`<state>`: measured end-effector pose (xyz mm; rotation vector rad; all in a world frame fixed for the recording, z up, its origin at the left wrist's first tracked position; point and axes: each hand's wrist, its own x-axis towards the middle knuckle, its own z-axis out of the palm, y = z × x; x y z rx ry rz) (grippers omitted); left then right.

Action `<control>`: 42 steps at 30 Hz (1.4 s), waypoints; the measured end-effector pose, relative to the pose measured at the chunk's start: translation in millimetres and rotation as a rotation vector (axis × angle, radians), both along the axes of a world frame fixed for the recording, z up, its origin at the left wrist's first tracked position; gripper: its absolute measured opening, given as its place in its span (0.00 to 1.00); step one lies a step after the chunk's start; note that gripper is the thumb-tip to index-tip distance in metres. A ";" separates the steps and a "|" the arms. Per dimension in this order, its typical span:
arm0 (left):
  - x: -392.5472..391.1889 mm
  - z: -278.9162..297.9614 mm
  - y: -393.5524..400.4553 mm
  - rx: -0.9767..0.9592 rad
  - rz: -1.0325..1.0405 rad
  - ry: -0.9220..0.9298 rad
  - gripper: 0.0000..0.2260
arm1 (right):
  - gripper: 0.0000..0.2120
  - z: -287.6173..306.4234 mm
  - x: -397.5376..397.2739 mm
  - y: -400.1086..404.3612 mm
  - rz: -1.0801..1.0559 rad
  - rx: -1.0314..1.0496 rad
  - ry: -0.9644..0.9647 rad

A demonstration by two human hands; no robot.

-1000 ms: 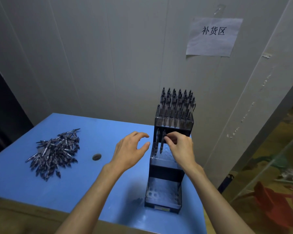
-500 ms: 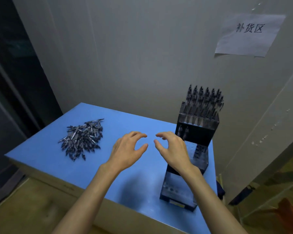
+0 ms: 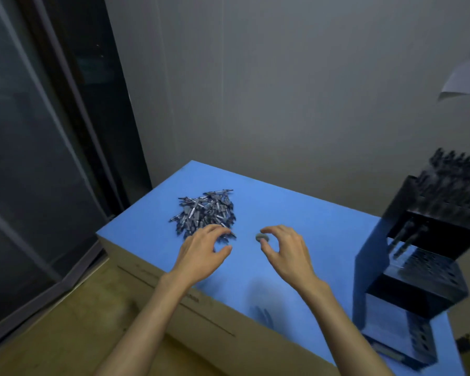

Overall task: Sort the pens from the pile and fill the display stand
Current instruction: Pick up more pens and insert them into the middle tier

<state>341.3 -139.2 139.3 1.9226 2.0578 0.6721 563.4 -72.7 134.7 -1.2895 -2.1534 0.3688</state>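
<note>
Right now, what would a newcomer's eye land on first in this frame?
First the bright blue table, then the dark pile of pens toward its far left. The left hand reaches the pile's near edge, fingers loosely curled and holding nothing visible, while the right hand hovers open beside it. At the right edge stands the black tiered display stand, its top tier packed with pens.

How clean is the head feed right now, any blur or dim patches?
Head view: dim, bluish light; the black tiered display stand at right is motion-smeared, the pile of dark pens sharper; both hands cast soft shadows on the blue tabletop.
</note>
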 end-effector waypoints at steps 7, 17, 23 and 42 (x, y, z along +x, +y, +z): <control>-97.8 -18.0 -11.5 -0.072 0.030 0.025 0.19 | 0.12 -19.0 -76.7 -7.4 -0.020 -0.049 -0.044; -180.3 -41.5 24.6 -0.118 0.045 0.024 0.19 | 0.13 -46.2 -141.3 25.2 -0.078 -0.145 -0.077; -222.4 -50.8 78.9 -0.154 0.018 0.059 0.20 | 0.12 -61.1 -184.2 73.5 -0.089 -0.179 -0.039; -280.0 -111.6 219.2 -0.251 -0.454 0.191 0.19 | 0.12 -88.2 -240.2 146.0 -0.291 -0.335 -0.026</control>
